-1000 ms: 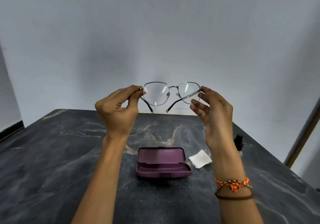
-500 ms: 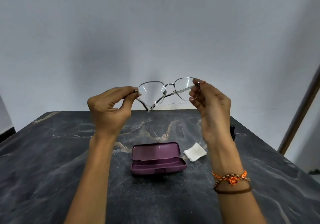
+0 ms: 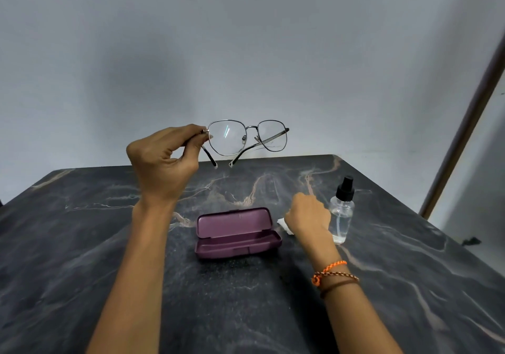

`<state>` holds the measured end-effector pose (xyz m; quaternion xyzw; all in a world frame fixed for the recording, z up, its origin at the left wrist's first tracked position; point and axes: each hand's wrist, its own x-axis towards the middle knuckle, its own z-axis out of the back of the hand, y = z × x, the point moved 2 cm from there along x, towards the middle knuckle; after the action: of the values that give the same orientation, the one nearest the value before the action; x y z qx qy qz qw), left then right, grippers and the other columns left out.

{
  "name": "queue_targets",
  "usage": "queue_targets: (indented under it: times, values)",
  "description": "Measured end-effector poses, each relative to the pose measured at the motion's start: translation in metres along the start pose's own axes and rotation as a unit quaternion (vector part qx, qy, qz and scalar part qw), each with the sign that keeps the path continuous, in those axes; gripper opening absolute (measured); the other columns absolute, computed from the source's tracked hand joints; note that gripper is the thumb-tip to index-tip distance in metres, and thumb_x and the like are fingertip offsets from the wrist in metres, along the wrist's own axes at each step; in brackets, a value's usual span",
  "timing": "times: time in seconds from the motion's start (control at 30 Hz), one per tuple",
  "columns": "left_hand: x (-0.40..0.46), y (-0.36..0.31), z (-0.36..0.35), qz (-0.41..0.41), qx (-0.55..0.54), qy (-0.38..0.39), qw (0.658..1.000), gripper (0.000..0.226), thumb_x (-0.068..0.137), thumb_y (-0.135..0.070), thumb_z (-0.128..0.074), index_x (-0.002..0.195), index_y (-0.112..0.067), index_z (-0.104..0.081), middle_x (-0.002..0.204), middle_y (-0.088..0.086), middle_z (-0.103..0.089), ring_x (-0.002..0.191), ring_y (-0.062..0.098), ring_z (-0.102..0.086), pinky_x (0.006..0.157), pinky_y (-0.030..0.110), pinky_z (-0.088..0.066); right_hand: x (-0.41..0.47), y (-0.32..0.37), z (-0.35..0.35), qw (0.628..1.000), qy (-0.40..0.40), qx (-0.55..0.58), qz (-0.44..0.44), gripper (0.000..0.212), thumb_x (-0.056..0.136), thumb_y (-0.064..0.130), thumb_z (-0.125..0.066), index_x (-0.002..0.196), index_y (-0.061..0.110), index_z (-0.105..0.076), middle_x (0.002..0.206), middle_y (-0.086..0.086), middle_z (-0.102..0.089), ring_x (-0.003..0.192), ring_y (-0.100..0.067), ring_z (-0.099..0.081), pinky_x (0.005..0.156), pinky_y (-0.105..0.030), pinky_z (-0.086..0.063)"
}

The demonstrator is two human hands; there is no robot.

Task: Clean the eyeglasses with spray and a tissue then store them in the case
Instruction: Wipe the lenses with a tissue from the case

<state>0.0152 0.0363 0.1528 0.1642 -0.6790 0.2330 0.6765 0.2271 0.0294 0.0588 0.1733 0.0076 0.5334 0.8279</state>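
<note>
From the head camera, my left hand (image 3: 164, 159) is raised above the dark marbled worktop (image 3: 82, 244), forearm reaching up and forward. Its grip pinches the eyeglasses (image 3: 247, 137) at the left hinge, thumb and forefinger closed on the metal frame. The glasses hang in the air in front of the pale wall (image 3: 246, 39), lenses facing me, both temples unfolded and pointing down toward the worktop.

My right hand (image 3: 308, 213) is low, knuckles up, resting on the white tissue (image 3: 284, 225) just right of the open purple case (image 3: 237, 233). The fingers curl down out of sight, so I cannot tell whether that grip has closed on the tissue. Only a small corner of tissue shows past the hand. The clear spray bottle (image 3: 341, 211) with a black top stands upright just beside the hand, partly covered by my wrist. Braided orange and brown bands (image 3: 333, 274) circle that wrist.
</note>
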Motion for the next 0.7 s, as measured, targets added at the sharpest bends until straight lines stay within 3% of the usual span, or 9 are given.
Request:
queue_targets:
  times: [0.1, 0.33, 0.43, 0.53, 0.6, 0.7]
  values:
    - [0.0, 0.0, -0.001, 0.004, -0.004, -0.002, 1.0, 0.007, 0.073, 0.004, -0.073, 0.076, 0.009, -0.07, 0.073, 0.021, -0.069, 0.067, 0.017, -0.062, 0.068, 0.006, -0.044, 0.005, -0.006, -0.013, 0.999, 0.021, -0.019, -0.02, 0.023, 0.085, 0.009, -0.052, 0.108, 0.004, -0.056, 0.116, -0.014, -0.061, 0.108, -0.034, -0.057, 0.075, -0.033, -0.04]
    - [0.001, -0.001, 0.001, 0.005, 0.001, -0.018, 1.0, 0.008, 0.073, 0.005, -0.073, 0.077, 0.011, -0.07, 0.074, 0.021, -0.068, 0.068, 0.018, -0.062, 0.068, 0.008, -0.045, 0.011, -0.01, -0.022, 0.998, 0.009, -0.065, -0.017, 0.025, 0.084, 0.0, -0.051, 0.108, 0.006, -0.057, 0.114, -0.012, -0.064, 0.106, -0.03, -0.06, 0.073, -0.031, -0.044]
    - [0.001, 0.0, 0.003, 0.004, 0.003, -0.024, 1.0, 0.008, 0.073, 0.005, -0.072, 0.077, 0.011, -0.069, 0.076, 0.02, -0.068, 0.069, 0.018, -0.062, 0.07, 0.005, -0.043, 0.009, -0.008, -0.013, 0.997, -0.071, -0.027, -0.013, 0.018, 0.085, 0.004, -0.05, 0.101, 0.004, -0.059, 0.105, -0.014, -0.066, 0.101, -0.033, -0.059, 0.068, -0.032, -0.042]
    - [0.001, 0.0, 0.003, 0.005, -0.001, -0.033, 0.999, 0.009, 0.073, 0.005, -0.072, 0.078, 0.011, -0.069, 0.084, 0.013, -0.064, 0.069, 0.018, -0.062, 0.072, 0.003, -0.043, 0.005, -0.004, 0.003, 0.971, -0.182, 0.153, 0.005, 0.018, 0.086, 0.019, -0.053, 0.092, 0.01, -0.068, 0.088, -0.008, -0.071, 0.093, -0.029, -0.061, 0.068, -0.033, -0.05]
    - [0.0, 0.002, 0.003, 0.02, -0.012, -0.039, 0.999, 0.01, 0.073, 0.004, -0.073, 0.079, 0.011, -0.069, 0.086, 0.011, -0.062, 0.068, 0.016, -0.063, 0.07, 0.004, -0.045, -0.001, 0.002, 0.017, 0.898, -0.158, 0.411, 0.008, 0.011, 0.084, 0.017, -0.058, 0.082, 0.018, -0.069, 0.078, -0.001, -0.069, 0.08, -0.022, -0.063, 0.066, -0.034, -0.052]
    - [0.0, 0.004, 0.003, 0.037, -0.039, -0.037, 0.998, 0.012, 0.075, 0.0, -0.073, 0.08, 0.01, -0.07, 0.085, 0.009, -0.063, 0.074, -0.008, -0.061, 0.069, 0.007, -0.047, -0.014, 0.018, 0.037, 0.714, -0.021, 0.7, 0.003, 0.015, 0.085, 0.01, -0.06, 0.077, 0.02, -0.067, 0.074, 0.003, -0.068, 0.073, -0.011, -0.062, 0.06, -0.021, -0.053]
